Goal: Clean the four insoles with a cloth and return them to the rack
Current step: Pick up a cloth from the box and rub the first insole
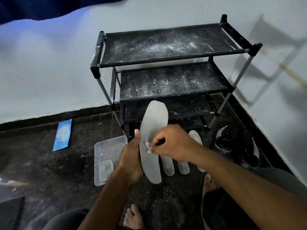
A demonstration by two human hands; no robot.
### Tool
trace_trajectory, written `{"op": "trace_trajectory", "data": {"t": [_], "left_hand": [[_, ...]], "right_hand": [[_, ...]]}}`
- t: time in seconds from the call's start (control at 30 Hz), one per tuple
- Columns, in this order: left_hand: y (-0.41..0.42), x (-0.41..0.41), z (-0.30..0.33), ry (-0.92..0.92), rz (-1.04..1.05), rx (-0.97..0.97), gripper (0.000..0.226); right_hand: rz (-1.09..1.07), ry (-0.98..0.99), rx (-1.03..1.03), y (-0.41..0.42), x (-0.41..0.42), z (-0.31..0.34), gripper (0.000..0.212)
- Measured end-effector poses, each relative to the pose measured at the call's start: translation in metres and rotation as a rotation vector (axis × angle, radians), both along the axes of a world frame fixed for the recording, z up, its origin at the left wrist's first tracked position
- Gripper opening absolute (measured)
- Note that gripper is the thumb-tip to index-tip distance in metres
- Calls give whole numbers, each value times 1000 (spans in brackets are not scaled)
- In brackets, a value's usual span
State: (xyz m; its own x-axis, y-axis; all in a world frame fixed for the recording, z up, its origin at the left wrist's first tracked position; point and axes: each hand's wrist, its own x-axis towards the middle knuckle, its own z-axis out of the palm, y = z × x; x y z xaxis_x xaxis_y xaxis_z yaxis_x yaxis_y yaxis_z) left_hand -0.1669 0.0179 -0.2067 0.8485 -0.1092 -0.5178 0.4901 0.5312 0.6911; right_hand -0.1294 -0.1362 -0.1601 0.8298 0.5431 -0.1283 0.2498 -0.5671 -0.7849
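My left hand (132,156) grips a grey insole (153,123) by its left edge and holds it upright in front of the rack. My right hand (172,142) pinches a small white cloth (148,147) and presses it against the insole's middle. Three more pale insoles lie side by side on the dark floor behind my right hand: one (168,166), a second (183,167) and a third (196,136), all partly hidden. The black shoe rack (166,60) stands against the wall, its shelves dusted with white powder.
A clear plastic tray (106,146) holding a small container (106,169) sits on the floor left of my hands. A blue packet (62,135) lies near the wall. Black shoes (237,143) stand at the right. My bare feet (134,216) are below.
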Motion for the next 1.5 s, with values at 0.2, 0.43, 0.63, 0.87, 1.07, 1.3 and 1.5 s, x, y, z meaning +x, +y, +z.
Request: {"op": "trace_trajectory", "data": {"t": [0.2,0.43,0.63,0.87,1.07,1.3,1.5], "left_hand": [[2,0,-2,26,-54,-26,68],[-2,-3,0,14,-54,-50,59],[6,1,-4,5,25,20,60],[5,3,-9,32,87,48,59],[7,2,-26,65,182,93,50],[3,-1,-55,116,233,182,38],[-4,-6,-96,227,201,314,41]], "right_hand": [[-475,-202,114,-26,31,2,6],[-276,-307,-79,-10,16,-15,8],[21,151,66,0,7,-3,6],[-436,374,269,-16,25,-13,18],[-506,336,42,-10,21,-34,17],[-461,516,87,7,6,-63,38],[-681,614,13,19,11,-123,24]]}}
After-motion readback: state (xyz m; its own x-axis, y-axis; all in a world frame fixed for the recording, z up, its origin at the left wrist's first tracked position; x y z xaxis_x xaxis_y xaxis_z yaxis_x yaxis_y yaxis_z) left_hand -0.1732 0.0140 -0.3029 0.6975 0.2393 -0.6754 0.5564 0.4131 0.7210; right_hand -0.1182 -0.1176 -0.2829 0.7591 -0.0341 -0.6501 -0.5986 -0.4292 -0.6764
